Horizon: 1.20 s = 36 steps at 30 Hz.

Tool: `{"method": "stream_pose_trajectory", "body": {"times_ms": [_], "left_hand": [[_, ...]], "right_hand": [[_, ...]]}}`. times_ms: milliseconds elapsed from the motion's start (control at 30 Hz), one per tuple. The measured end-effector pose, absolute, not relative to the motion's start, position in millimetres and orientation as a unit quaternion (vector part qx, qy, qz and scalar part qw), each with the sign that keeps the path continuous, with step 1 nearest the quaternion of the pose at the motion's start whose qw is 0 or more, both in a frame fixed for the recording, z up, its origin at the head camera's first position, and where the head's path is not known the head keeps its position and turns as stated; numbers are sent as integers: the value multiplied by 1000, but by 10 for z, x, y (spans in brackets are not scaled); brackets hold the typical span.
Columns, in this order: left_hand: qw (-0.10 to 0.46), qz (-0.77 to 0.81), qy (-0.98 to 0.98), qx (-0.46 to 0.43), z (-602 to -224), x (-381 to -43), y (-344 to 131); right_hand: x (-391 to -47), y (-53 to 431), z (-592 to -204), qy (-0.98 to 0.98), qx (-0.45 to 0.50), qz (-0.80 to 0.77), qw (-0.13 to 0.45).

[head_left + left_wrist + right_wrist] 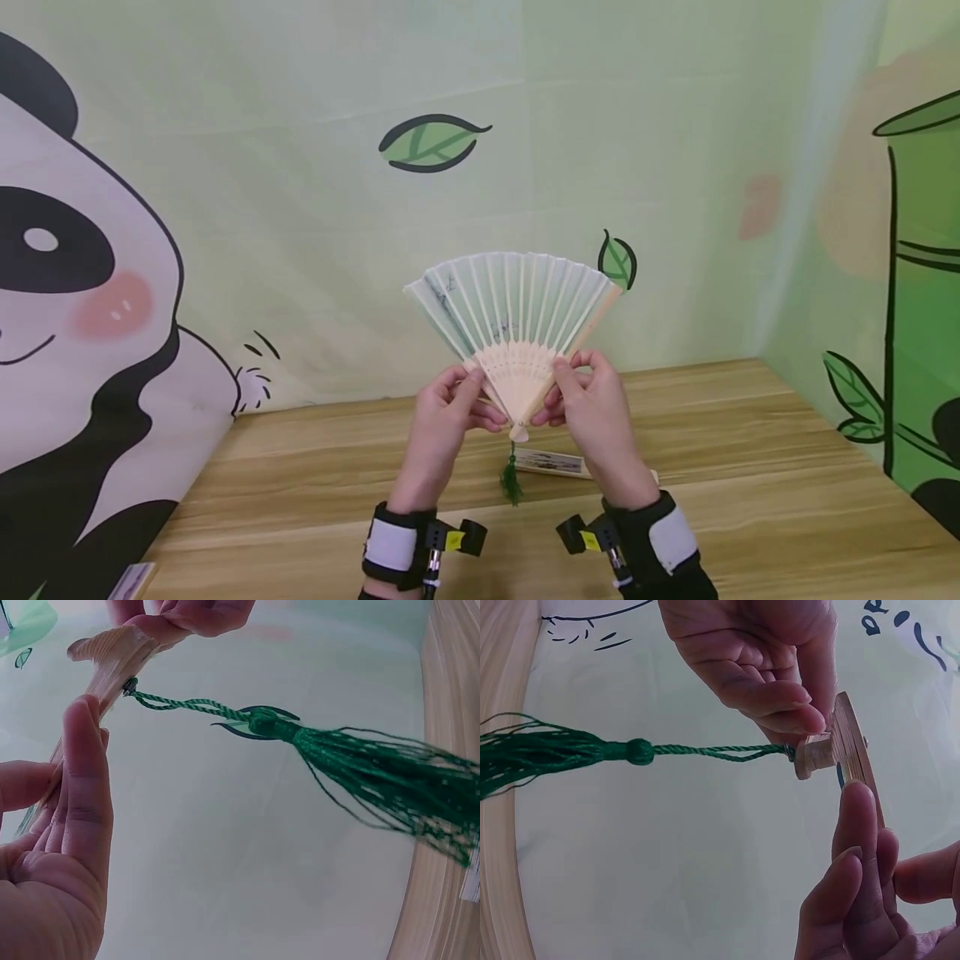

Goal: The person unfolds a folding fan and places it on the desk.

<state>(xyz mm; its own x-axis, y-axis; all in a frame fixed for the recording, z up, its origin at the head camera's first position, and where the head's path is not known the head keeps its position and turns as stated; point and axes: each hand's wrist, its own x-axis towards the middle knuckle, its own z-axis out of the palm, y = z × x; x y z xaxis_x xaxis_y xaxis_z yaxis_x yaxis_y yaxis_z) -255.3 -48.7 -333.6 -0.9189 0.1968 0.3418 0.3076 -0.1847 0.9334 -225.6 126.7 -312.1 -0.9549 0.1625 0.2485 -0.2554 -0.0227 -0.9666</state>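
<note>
A folding fan [513,317] is spread wide and held upright in the head view, its pale leaf faintly patterned above bare ribs. My left hand [446,412] pinches its left outer rib between thumb and fingers. On the opposite rib, my right hand [600,412] grips in the same way. A green tassel [511,482] hangs from the pivot by a twisted cord. Both wrist views show the fan nearly edge-on, with the tassel [382,761] large in the left one. In the right wrist view, the right-hand fingers [859,817] lie along the rib.
Behind the fan, a narrow box with a picture label [551,462] lies on the wooden table [300,475], partly hidden by the right wrist. Another labelled piece [133,581] shows at the lower left edge. A printed backdrop [315,167] stands behind the table and along both sides.
</note>
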Motion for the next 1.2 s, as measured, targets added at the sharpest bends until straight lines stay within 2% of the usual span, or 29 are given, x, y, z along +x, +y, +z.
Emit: {"method": "stream_pose_trajectory", "body": {"times_ms": [533, 1200], "left_hand": [[65, -747, -639, -172, -3306, -2559, -515], [58, -752, -631, -181, -3319, -2551, -548]], "right_hand": [[-2236, 1221, -3081, -663, 39, 733, 149], [-2255, 1214, -3117, -661, 36, 730, 166]]}}
